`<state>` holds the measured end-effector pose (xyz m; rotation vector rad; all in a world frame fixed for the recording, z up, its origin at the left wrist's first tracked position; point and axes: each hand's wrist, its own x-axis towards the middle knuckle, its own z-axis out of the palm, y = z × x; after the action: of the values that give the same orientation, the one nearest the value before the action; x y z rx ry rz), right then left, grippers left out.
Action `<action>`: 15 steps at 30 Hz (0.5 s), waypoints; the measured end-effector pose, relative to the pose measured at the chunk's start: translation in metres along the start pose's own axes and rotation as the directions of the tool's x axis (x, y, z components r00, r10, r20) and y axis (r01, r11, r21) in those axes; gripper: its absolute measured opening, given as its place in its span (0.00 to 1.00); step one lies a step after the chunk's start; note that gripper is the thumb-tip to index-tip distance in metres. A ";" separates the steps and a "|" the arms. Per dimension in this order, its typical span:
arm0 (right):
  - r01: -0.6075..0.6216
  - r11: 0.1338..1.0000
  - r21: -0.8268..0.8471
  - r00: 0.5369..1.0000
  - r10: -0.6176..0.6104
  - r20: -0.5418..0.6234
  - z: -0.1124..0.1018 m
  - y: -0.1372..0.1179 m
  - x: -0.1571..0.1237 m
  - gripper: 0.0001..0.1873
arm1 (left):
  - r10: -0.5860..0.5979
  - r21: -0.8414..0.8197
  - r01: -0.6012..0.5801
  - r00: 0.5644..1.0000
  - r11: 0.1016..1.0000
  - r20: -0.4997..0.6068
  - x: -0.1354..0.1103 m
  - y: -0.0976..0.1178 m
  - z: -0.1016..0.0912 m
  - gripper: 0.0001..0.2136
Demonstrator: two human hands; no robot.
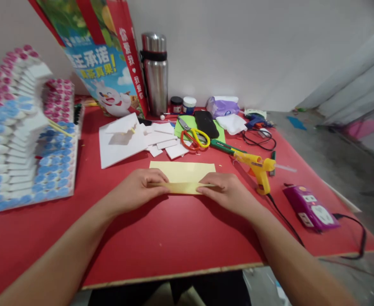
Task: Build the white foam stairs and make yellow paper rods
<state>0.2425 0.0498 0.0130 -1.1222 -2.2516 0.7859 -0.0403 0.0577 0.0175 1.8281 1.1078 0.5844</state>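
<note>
A pale yellow sheet of paper (182,171) lies on the red table (174,238) in front of me, its near edge folded up. My left hand (139,189) pinches the fold at its left end, fingers closed on the paper. At the fold's right end my right hand (227,193) presses and grips the paper in the same way. Both forearms reach in from the bottom of the view.
A yellow glue gun (257,168) and a purple power strip (311,209) lie to the right. Scissors (193,137), white paper pieces (126,138), a steel flask (155,72) and small jars sit behind. A white, blue and pink paper model (24,131) fills the left.
</note>
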 end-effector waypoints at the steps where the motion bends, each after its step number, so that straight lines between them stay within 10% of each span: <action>1: -0.027 1.000 0.017 1.000 0.027 -0.014 0.000 0.001 0.000 0.11 | -0.064 -0.036 0.064 0.998 0.997 -0.005 0.000 0.000 -0.004 0.12; 15: -0.097 0.970 -0.225 0.987 0.065 -0.145 0.017 0.000 0.000 0.12 | -0.144 0.214 0.183 0.972 0.959 -0.185 0.003 -0.009 -0.006 0.12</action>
<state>0.2316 0.0447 0.0012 -1.3400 -2.2344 0.4678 -0.0481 0.0647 0.0124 1.8838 1.4784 0.5364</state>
